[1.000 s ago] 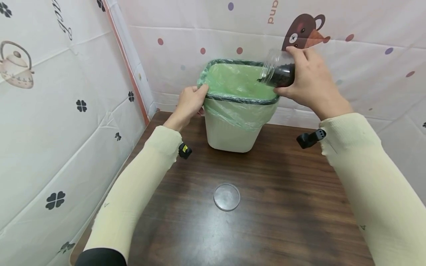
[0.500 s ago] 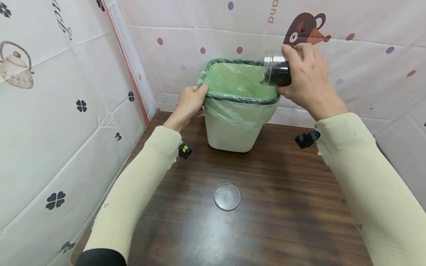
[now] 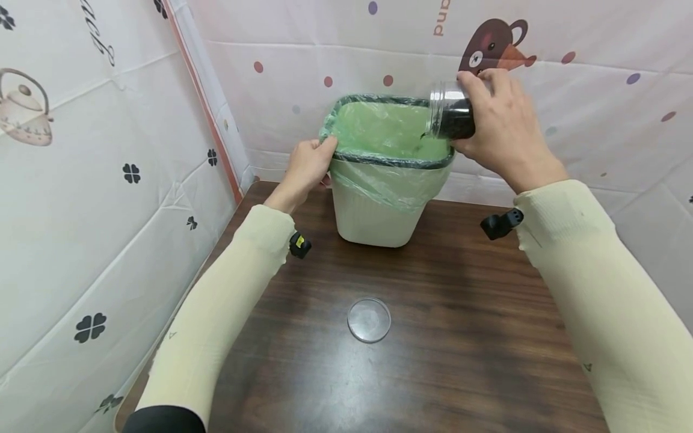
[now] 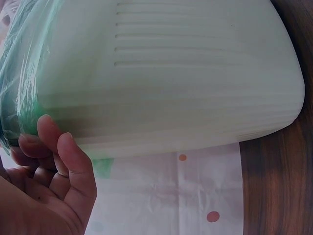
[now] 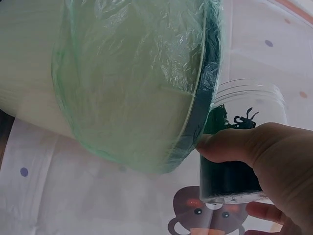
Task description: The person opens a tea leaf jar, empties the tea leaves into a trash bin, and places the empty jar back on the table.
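Observation:
A pale trash bin [image 3: 373,222] with a dark rim is lined by a thin green plastic bag [image 3: 390,186]. My left hand [image 3: 308,165] grips the bin's rim and bag at the left corner, thumb on top and fingers below, as the left wrist view [image 4: 58,176] bears out. In my right hand [image 3: 503,126] a clear jar [image 3: 455,111] lies tipped on its side over the bin's right edge, mouth to the left. Dark, shredded, leaf-like bits [image 5: 230,171] fill much of the jar, and a few poke out at its mouth.
A round clear lid [image 3: 369,320] lies on the dark wooden table [image 3: 433,361] in front of the bin. Patterned cloth walls [image 3: 303,66] stand close behind the bin and along the left [image 3: 70,198].
The jar and my right hand have shifted slightly left and the jar has turned nearer to level. My left hand keeps its hold on the rim.

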Demonstrator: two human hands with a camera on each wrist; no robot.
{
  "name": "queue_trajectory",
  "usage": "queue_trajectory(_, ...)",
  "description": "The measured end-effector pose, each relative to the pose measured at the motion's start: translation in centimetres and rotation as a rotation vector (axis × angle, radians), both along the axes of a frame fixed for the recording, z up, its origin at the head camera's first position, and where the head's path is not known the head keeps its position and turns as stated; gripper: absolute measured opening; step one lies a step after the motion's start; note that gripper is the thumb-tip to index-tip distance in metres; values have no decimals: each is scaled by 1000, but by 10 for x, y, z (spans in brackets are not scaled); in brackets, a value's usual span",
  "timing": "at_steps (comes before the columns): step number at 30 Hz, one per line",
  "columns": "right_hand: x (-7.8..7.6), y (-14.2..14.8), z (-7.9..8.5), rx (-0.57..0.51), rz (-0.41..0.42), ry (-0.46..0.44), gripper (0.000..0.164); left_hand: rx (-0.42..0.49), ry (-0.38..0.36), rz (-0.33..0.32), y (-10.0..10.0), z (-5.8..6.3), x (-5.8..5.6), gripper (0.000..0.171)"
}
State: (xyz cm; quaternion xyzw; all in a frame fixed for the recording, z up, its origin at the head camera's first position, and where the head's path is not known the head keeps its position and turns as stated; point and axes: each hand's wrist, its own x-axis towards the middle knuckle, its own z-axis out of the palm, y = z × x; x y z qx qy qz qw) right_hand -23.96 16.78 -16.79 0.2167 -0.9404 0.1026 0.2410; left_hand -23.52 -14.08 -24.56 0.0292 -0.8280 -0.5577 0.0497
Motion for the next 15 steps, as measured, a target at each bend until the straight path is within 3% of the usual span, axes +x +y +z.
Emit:
queue_trajectory(7, 0, 2, 2, -35, 3, -37, 99, 9, -1, 7, 0, 0, -1, 38)
queue_trajectory(15, -1, 1, 3, 57, 33, 18, 96, 12, 4, 13, 1, 0, 0, 37)
